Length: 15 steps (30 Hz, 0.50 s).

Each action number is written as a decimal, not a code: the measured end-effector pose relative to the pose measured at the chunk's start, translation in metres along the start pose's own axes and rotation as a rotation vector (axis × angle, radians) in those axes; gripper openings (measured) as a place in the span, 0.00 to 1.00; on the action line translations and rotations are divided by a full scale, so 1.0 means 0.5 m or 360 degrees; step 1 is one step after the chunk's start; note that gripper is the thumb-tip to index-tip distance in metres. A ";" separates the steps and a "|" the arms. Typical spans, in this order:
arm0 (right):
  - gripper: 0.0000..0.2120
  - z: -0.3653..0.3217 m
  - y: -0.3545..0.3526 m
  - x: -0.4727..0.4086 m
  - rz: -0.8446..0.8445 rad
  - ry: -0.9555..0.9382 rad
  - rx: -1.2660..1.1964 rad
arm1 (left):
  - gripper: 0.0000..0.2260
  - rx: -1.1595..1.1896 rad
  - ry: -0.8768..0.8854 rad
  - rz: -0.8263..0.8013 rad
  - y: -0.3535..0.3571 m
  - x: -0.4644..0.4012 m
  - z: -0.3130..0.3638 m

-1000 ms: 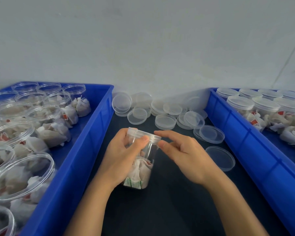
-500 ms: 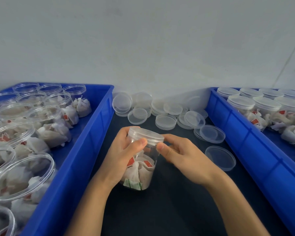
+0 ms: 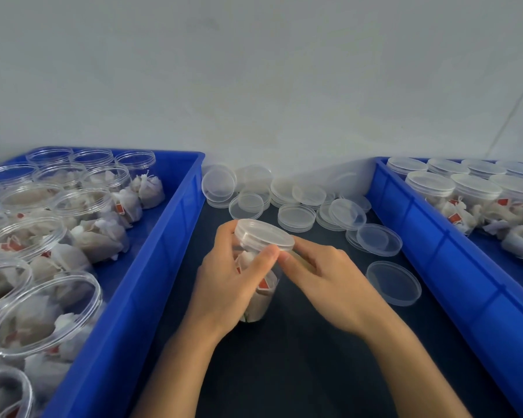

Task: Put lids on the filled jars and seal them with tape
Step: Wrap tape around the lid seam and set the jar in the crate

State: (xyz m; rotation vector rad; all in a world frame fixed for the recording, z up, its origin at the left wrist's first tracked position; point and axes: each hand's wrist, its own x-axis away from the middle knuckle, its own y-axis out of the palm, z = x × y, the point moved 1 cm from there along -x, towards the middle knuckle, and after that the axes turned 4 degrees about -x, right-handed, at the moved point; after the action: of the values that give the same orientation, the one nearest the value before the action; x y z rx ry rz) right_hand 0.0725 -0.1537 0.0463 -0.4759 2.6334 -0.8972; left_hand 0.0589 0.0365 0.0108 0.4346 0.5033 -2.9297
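No text, brand, number or sign can be read anywhere. The small red tags (image 3: 264, 284) on the sachets inside the jars show only as plain red patches, too blurred and small to make out any print on them.

A clear plastic jar (image 3: 261, 292) stands on the dark bench (image 3: 299, 372) between the two blue bins, leaning a little, packed with white sachets bearing red tags. Its translucent round lid (image 3: 263, 234) sits on top. Loose matching lids (image 3: 295, 217) lie scattered and stacked at the back, one single lid (image 3: 393, 283) flat off to the right.
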 end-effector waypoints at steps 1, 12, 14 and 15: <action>0.13 -0.001 -0.003 0.001 -0.0046 -0.0006 -0.0056 | 0.27 0.0008 -0.0011 0.0014 0.000 -0.001 -0.001; 0.14 0.014 -0.014 0.005 0.0054 0.0009 0.0029 | 0.20 0.0210 -0.0140 0.0076 -0.016 -0.005 -0.002; 0.13 0.018 -0.016 0.004 0.0077 0.0032 0.0033 | 0.22 0.0234 -0.0151 0.0054 -0.016 -0.004 -0.001; 0.14 0.020 -0.017 0.003 0.0079 0.0051 0.0025 | 0.23 0.0246 -0.0156 0.0037 -0.016 -0.004 0.000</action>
State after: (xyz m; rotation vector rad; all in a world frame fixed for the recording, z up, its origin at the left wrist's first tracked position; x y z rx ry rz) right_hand 0.0766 -0.1659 0.0440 -0.3934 2.6527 -0.9170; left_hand 0.0594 0.0442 0.0137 0.3097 0.2590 -2.9609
